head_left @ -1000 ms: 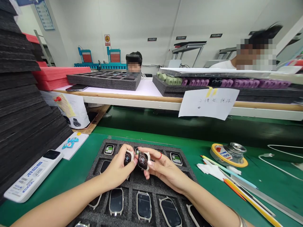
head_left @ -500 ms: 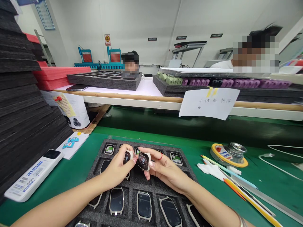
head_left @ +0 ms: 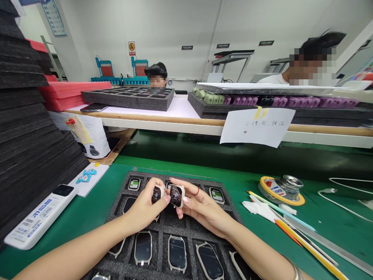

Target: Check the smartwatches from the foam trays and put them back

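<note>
My left hand (head_left: 151,200) is closed on a strapless smartwatch (head_left: 156,194) with a dark screen and pale case. A second smartwatch (head_left: 175,195), of the same look, is pinched between the thumb and fingers of my right hand (head_left: 201,202). Both are held side by side, screens turned towards me, above a black foam tray (head_left: 160,227). Several more watch cases lie in the tray's compartments, such as a dark-screened one (head_left: 177,252) in a nearer row and a lit one (head_left: 217,195) at the back right. My hands hide part of the tray's middle.
Stacked black foam sheets (head_left: 23,147) rise on the left beside a white box (head_left: 37,217). To the right lie a tape roll (head_left: 279,190), pencils (head_left: 309,241) and a metal ruler (head_left: 340,249). A shelf (head_left: 180,120) crosses ahead; two people sit beyond it.
The watch in my right hand has turned and shifted slightly left, closer to the one in my left hand. My left hand has hardly moved.
</note>
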The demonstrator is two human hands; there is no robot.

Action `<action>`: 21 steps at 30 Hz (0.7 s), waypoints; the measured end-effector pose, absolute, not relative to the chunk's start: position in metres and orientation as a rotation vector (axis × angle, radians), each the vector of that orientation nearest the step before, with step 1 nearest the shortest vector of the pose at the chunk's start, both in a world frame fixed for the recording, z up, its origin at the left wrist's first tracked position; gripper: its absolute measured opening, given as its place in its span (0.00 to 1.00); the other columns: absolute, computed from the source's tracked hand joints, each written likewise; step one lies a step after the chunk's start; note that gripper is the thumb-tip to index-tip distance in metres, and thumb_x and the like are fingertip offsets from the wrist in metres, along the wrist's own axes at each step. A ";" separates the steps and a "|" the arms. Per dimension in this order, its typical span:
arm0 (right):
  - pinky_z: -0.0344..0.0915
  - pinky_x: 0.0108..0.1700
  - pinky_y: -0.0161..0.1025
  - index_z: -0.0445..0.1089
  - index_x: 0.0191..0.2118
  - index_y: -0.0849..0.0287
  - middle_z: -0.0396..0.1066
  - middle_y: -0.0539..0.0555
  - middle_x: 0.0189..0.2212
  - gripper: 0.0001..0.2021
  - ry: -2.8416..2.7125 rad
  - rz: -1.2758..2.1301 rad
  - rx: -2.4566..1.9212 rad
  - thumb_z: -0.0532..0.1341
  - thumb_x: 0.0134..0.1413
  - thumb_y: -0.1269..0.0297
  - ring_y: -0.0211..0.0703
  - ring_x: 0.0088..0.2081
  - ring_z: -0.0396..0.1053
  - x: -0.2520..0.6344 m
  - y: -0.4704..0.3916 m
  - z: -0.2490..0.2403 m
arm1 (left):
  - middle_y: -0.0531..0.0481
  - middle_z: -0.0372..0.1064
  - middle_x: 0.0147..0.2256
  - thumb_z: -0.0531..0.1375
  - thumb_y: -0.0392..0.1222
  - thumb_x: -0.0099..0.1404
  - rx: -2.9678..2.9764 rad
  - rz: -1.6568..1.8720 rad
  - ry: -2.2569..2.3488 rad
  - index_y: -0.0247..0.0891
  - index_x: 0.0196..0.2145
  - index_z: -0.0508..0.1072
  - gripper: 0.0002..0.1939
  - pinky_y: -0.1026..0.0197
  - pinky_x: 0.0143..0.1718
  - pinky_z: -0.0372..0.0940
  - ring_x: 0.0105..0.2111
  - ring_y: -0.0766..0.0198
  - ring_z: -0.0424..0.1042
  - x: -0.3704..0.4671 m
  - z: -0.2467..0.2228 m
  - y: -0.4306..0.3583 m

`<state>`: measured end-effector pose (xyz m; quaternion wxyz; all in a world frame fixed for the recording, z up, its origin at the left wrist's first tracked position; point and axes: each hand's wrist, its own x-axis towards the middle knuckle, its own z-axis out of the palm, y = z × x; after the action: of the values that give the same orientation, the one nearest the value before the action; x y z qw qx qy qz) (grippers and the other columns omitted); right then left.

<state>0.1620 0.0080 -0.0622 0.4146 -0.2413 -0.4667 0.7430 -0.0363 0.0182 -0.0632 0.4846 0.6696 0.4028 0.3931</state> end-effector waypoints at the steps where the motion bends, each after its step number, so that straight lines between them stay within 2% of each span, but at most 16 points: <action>1: 0.66 0.38 0.38 0.69 0.56 0.47 0.70 0.52 0.44 0.22 -1.174 1.866 -0.609 0.67 0.55 0.59 0.34 0.31 0.68 0.162 0.008 -0.062 | 0.53 0.62 0.35 0.57 0.47 0.66 1.625 0.936 0.966 0.41 0.38 0.62 0.09 0.62 0.35 0.60 0.32 0.66 0.62 -0.036 -0.063 0.018; 5: 0.66 0.38 0.39 0.69 0.56 0.47 0.71 0.52 0.44 0.22 -1.168 1.849 -0.623 0.68 0.55 0.59 0.34 0.31 0.68 0.163 0.006 -0.062 | 0.54 0.60 0.35 0.55 0.48 0.68 1.602 0.886 0.944 0.41 0.39 0.60 0.09 0.64 0.30 0.57 0.28 0.68 0.59 -0.037 -0.064 0.018; 11: 0.66 0.37 0.38 0.69 0.56 0.47 0.70 0.53 0.46 0.23 -1.192 1.863 -0.601 0.68 0.54 0.59 0.34 0.31 0.69 0.163 0.007 -0.063 | 0.54 0.61 0.36 0.54 0.45 0.69 1.635 0.910 0.926 0.41 0.39 0.60 0.07 0.64 0.32 0.58 0.31 0.68 0.60 -0.037 -0.062 0.018; 17: 0.66 0.38 0.38 0.69 0.56 0.47 0.69 0.51 0.43 0.23 -1.201 1.866 -0.600 0.68 0.54 0.59 0.34 0.31 0.69 0.163 0.006 -0.063 | 0.55 0.59 0.35 0.55 0.45 0.69 1.633 0.904 0.925 0.41 0.38 0.59 0.07 0.64 0.33 0.58 0.32 0.67 0.60 -0.036 -0.062 0.017; 21: 0.66 0.37 0.38 0.69 0.56 0.46 0.70 0.52 0.45 0.22 -1.222 1.844 -0.612 0.68 0.55 0.59 0.34 0.31 0.68 0.163 0.007 -0.063 | 0.55 0.60 0.35 0.54 0.47 0.69 1.627 0.873 0.932 0.42 0.39 0.59 0.08 0.64 0.31 0.57 0.29 0.68 0.59 -0.037 -0.062 0.017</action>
<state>0.1634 0.0074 -0.0631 0.4106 -0.2430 -0.4856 0.7325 -0.0365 0.0174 -0.0620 0.5112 0.6760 0.3873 0.3629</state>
